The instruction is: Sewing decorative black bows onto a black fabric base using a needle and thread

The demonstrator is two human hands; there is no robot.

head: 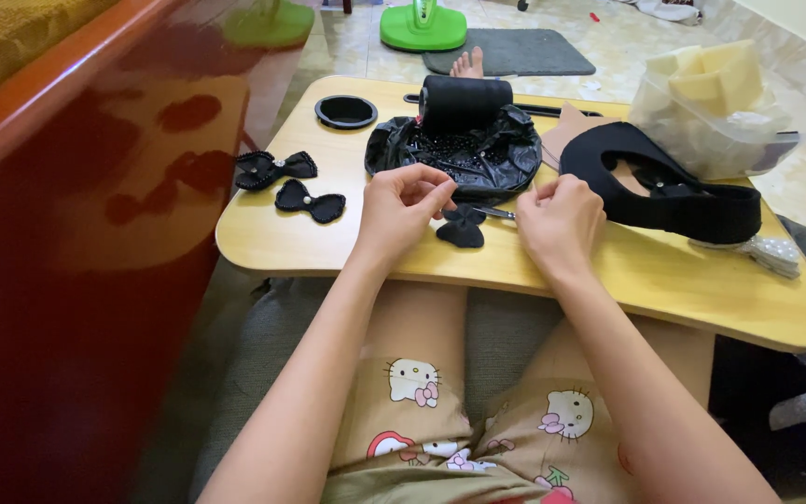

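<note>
My left hand [401,207] hovers over a small wooden lap table [608,280], fingers pinched together just left of a small black fabric bow [462,227] that lies on the table. My right hand [560,222] is closed to the right of the bow and seems to hold a thin metal tool [496,213] whose tip points at the bow. Whether the left fingers pinch a thread or bead is too small to tell.
Two finished black bows [275,168] [311,202] lie at the left. A black bag of beads [459,154] with a black roll [465,101] sits behind, with a round black lid [345,111], black strap pieces [673,196] and a plastic bag of foam [715,103]. A red glossy bed frame [76,233] stands left.
</note>
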